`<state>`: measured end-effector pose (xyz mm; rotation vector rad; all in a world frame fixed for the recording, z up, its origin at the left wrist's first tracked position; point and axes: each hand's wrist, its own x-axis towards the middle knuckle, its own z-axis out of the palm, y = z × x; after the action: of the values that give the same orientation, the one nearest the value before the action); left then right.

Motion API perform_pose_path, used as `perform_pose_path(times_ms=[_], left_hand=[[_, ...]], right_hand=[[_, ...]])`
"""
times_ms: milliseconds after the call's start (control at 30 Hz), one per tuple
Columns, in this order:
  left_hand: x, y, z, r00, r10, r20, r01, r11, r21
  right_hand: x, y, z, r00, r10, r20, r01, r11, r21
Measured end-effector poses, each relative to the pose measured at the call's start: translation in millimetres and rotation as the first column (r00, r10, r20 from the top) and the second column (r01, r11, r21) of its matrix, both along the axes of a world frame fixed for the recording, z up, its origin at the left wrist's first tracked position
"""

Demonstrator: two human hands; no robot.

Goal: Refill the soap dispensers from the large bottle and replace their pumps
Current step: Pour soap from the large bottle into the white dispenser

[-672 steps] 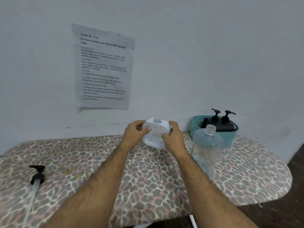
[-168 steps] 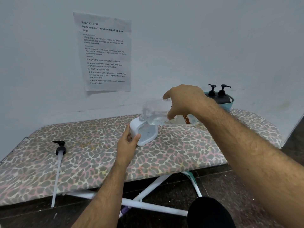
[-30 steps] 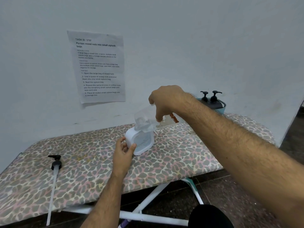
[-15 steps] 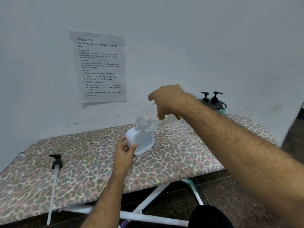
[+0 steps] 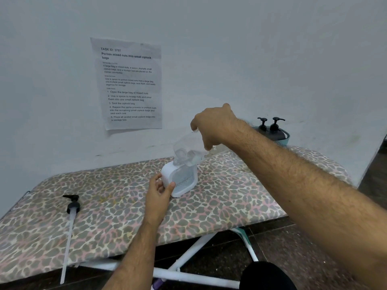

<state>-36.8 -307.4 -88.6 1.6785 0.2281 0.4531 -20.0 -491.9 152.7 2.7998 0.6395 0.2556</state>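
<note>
A white soap dispenser (image 5: 184, 181) with a clear front stands on the leopard-print ironing board (image 5: 117, 210), near its back edge. My left hand (image 5: 160, 190) grips the dispenser's left side. My right hand (image 5: 213, 125) holds the large clear bottle (image 5: 186, 150) tipped steeply, neck down into the dispenser's top opening. A black pump with a long clear tube (image 5: 70, 218) lies on the board at the left, apart from both hands.
A teal basket (image 5: 285, 140) at the back right holds two black pump bottles (image 5: 272, 126). A printed sheet (image 5: 129, 83) is stuck on the wall. White board legs (image 5: 188, 258) and dark floor lie below the front edge.
My right hand has raised the bottle's base, so the bottle now tilts more steeply over the dispenser. My left hand stays on the dispenser.
</note>
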Motion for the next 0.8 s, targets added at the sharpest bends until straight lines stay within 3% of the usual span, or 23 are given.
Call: perform_pose_path(times_ms=[800], left_hand=[[1.2, 1.0, -2.8, 1.000, 0.000, 0.013, -0.001, 1.000, 0.010]], right_hand=[[4.2, 4.1, -7.2, 0.992, -0.024, 0.121, 0.029, 0.999, -0.044]])
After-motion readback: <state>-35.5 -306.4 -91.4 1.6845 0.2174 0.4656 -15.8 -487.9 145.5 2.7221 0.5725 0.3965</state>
